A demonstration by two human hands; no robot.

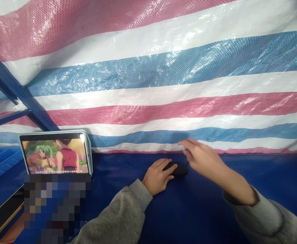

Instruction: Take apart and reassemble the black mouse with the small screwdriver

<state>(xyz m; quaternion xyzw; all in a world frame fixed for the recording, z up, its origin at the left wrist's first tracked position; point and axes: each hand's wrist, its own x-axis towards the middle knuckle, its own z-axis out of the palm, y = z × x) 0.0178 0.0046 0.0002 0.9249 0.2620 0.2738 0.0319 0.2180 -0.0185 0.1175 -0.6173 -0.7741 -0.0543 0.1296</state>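
A black, rounded object that looks like a computer mouse point(181, 169) lies on the blue tabletop. My left hand point(160, 176) grips its left end, fingers over the top and thumb along the near side. Just above its right end is my right hand point(197, 154), fingers curled and index finger reaching out to the left. A thin dark piece with a speck of red shows between that hand and the mouse-like object; what the right fingers hold is too small to make out. Both forearms are in grey sleeves.
A tablet point(55, 154) in a pale case stands at the left, playing a cartoon. Below it is a pixelated patch, with a dark flat device point(4, 213) beside it. Striped plastic sheeting point(163, 74) hangs behind the blue table point(118, 169). A blue metal frame point(18, 91) rises at the left.
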